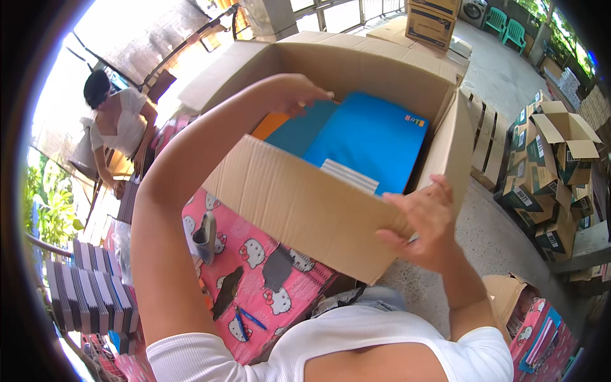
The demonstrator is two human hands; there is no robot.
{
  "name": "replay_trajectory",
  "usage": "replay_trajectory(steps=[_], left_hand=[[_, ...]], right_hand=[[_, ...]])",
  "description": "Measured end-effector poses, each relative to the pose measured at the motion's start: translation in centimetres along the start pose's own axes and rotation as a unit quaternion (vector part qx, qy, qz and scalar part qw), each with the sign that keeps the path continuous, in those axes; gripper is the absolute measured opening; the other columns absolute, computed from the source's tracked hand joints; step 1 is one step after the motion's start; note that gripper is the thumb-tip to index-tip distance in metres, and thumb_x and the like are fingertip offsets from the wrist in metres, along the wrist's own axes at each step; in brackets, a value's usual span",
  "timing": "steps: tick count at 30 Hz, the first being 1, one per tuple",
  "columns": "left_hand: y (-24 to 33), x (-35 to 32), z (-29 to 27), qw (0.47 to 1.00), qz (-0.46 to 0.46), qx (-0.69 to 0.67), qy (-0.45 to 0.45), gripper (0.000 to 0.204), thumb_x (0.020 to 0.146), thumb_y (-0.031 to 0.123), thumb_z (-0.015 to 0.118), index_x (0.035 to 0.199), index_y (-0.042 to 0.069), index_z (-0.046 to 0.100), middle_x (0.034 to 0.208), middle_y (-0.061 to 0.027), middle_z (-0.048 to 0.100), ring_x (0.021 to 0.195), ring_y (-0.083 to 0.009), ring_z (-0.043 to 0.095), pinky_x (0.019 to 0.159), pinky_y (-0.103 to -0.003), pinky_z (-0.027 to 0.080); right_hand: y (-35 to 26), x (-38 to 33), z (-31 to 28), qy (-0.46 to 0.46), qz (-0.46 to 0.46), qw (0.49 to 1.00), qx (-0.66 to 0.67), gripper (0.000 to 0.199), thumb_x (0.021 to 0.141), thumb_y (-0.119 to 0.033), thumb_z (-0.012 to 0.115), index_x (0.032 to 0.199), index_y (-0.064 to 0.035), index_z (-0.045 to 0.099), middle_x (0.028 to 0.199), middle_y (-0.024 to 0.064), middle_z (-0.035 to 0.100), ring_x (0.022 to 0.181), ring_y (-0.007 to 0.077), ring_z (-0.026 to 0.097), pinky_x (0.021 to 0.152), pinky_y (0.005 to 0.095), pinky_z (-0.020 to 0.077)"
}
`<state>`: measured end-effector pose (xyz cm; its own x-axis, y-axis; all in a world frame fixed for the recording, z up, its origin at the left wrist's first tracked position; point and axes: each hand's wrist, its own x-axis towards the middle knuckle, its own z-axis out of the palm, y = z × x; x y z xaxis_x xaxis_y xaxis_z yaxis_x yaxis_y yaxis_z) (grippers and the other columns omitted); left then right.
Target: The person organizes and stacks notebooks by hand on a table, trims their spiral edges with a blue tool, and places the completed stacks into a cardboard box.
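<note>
A large open cardboard box (305, 200) stands tilted before me, its flaps raised. Inside lies a bright blue flat book or folder (375, 137) with small coloured lettering at one corner. Pale page edges of a stack (350, 176) show along its near side. To the left are a darker teal cover (302, 130) and a bit of orange. My left hand (293, 95) reaches over the box's left side, fingers stretched out and nothing seen in them. At the near right corner, my right hand (423, 219) grips the flap's edge, thumb outside and fingers over the top.
A pink patterned table cover (254, 267) bears blue scissors (242, 321) and a tape dispenser (205, 237). Stacked dark books (89, 293) stand at left, near another person (121, 121). Several cartons (541, 172) and a wooden pallet (484, 137) lie at right.
</note>
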<state>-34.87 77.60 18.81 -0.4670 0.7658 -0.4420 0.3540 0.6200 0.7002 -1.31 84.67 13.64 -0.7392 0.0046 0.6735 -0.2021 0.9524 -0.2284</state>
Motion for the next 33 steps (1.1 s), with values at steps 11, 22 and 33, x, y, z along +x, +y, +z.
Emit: replay_trajectory(steps=[11,22,33], left_hand=[[-1.5,9.5,6.7,0.96,-0.274,-0.04,-0.037,0.062,0.075,0.033,0.077,0.121,0.001,0.052,0.125,-0.0144,0.055,0.112,-0.0271,0.055,0.095,-0.048,0.043],[-0.7,6.1,6.8,0.989,-0.112,-0.089,-0.026,0.066,0.077,0.026,0.077,0.122,-0.011,0.048,0.121,-0.0233,0.055,0.109,-0.0345,0.057,0.095,-0.045,0.046],[-1.2,5.8,6.9,0.986,-0.104,-0.108,-0.076,0.063,0.082,0.028,0.072,0.124,-0.012,0.046,0.124,-0.0244,0.053,0.108,-0.0344,0.057,0.093,-0.044,0.047]], right_hand=[[2.0,-1.2,0.5,0.076,0.006,0.995,0.059,0.041,0.074,-0.035,0.073,0.106,-0.0104,0.067,0.075,-0.0005,0.053,0.072,0.0174,0.049,0.092,0.0424,0.0355],[1.1,-1.5,0.5,0.102,0.014,0.99,0.098,0.038,0.08,-0.039,0.066,0.103,-0.0088,0.066,0.086,0.0052,0.059,0.087,0.0205,0.051,0.102,0.0465,0.0287],[0.2,-1.5,0.9,0.081,0.026,0.992,0.091,0.04,0.08,-0.041,0.064,0.1,-0.0068,0.063,0.087,0.0084,0.058,0.087,0.0248,0.049,0.104,0.0487,0.0263]])
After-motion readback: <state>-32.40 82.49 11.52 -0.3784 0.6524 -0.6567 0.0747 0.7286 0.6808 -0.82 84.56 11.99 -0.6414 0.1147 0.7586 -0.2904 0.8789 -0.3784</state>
